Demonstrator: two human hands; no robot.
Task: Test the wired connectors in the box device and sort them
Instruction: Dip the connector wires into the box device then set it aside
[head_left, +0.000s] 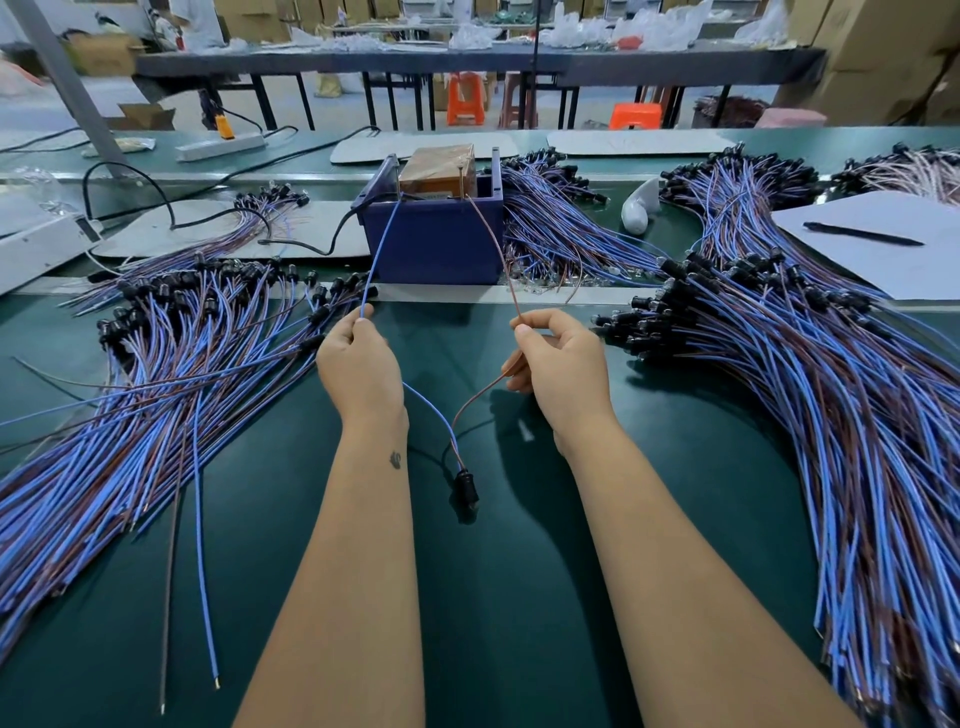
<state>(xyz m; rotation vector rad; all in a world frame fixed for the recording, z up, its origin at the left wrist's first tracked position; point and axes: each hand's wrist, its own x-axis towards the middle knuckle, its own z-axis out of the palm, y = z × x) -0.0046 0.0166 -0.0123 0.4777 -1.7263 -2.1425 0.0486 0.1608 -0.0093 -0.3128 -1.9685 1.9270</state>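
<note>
The left hand (358, 364) pinches the blue wire (382, 244); the right hand (561, 369) pinches the brown wire (493, 244). Both wires run far to the pins of the blue box device (434, 239). Their black connector (466, 486) hangs near, between the forearms. Bare green mat (519, 597) lies between the left pile (156, 374) and the right pile (831, 395).
</note>
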